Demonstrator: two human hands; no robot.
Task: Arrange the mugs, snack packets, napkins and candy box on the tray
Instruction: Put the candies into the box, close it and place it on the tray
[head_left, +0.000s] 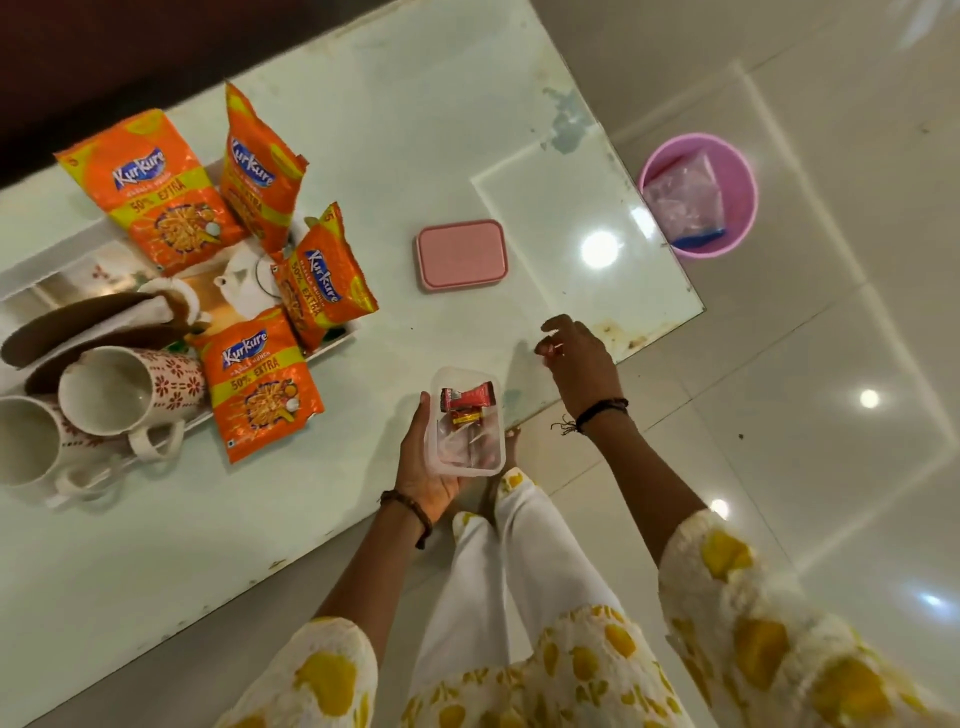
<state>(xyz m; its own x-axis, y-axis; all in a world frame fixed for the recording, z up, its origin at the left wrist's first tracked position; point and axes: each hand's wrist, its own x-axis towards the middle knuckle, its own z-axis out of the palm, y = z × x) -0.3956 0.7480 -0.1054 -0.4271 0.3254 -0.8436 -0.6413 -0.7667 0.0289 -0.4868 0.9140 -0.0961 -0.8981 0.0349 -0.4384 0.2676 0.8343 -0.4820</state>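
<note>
My left hand (423, 467) holds a clear candy box (465, 421) without its lid over the table's near edge; red-wrapped candies lie inside. My right hand (582, 364) hovers just right of it, fingertips pinched on what looks like a small red candy. The box's pink lid (461, 254) lies flat on the table farther back. At the left, a white tray (78, 241) carries several orange snack packets (156, 192), two white mugs with red flowers (130, 389) lying on their sides, and brown and white napkins (93, 322).
The pale glass table (415, 130) ends in a corner at the right. Beyond that corner a pink bucket (737, 176) with a plastic bag in it stands on the shiny tiled floor. My legs are against the near table edge.
</note>
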